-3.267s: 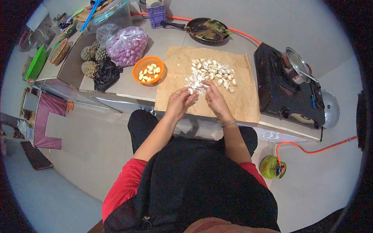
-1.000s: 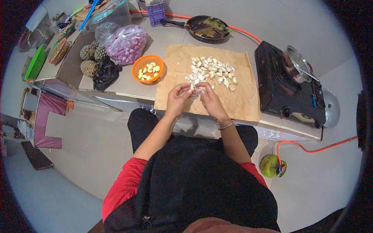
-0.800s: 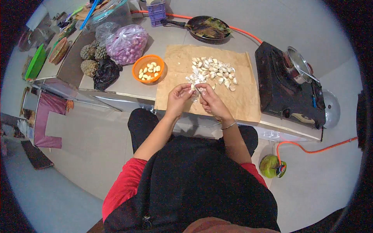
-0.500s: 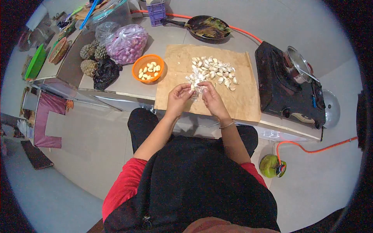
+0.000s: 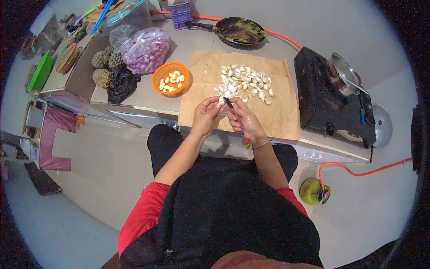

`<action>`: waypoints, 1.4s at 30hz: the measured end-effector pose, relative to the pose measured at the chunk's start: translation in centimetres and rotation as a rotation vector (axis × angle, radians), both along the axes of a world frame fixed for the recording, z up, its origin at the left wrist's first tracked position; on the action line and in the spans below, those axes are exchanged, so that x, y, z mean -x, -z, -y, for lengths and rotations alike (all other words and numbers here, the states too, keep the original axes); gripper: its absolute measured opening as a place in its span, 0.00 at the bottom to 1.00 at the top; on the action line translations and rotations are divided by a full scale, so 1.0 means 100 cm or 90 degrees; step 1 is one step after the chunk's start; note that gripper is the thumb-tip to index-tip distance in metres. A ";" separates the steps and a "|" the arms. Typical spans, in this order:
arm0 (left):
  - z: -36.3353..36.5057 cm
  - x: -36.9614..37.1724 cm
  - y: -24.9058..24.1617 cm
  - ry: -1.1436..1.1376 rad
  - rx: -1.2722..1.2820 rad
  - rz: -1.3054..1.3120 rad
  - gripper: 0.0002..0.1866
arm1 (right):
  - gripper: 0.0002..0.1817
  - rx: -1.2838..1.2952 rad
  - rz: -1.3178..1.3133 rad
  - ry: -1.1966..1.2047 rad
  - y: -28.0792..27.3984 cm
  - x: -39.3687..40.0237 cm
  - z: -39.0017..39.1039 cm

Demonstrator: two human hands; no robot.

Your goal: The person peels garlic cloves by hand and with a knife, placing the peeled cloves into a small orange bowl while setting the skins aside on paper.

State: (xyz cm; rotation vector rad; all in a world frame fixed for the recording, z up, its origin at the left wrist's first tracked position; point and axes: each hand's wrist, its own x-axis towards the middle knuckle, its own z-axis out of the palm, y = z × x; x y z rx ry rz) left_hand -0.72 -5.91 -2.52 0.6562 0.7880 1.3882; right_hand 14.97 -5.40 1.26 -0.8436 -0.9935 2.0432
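The left hand [image 5: 205, 117] pinches a pale garlic clove [image 5: 221, 101] between thumb and fingertips, over the near part of the brown paper [image 5: 273, 119]; the clove is too small to tell its long axis. Just right of it stands the dark blade of a knife [image 5: 229, 103], whose length slants from the tip, up and left by the clove, down to a reddish handle end below the right hand [image 5: 248, 122]. That hand's fingers are wrapped round the handle; whether blade and clove touch, I cannot tell. The clove lies up and left of the right fingers, within the left ones. Across the counter, from the left, come knobbly fruits [image 5: 102, 78], a clear bag of purple bulbs [image 5: 145, 51] and an orange basket [image 5: 156, 81] with bare cloves inside. Beyond the hands, papery skins [image 5: 226, 90] lie left of a spread of loose cloves [image 5: 255, 80] on the paper, with a frying pan [image 5: 242, 35] behind them. A black stove [image 5: 320, 105] bounds the right, a pot [image 5: 344, 74] on it.
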 end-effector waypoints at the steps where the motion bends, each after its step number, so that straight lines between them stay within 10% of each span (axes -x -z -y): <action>1: 0.000 0.000 -0.002 -0.001 0.005 0.000 0.15 | 0.14 0.003 -0.007 -0.001 0.000 -0.001 0.000; 15: 0.000 -0.003 -0.002 -0.007 0.004 -0.013 0.14 | 0.12 0.009 -0.010 -0.002 0.002 -0.003 -0.002; 27: 0.000 -0.005 -0.002 -0.010 0.015 0.027 0.13 | 0.14 -0.292 0.220 0.085 0.017 0.008 -0.003; 42: -0.004 -0.002 0.005 0.021 0.075 0.109 0.13 | 0.14 -0.022 0.039 0.019 -0.005 -0.002 0.004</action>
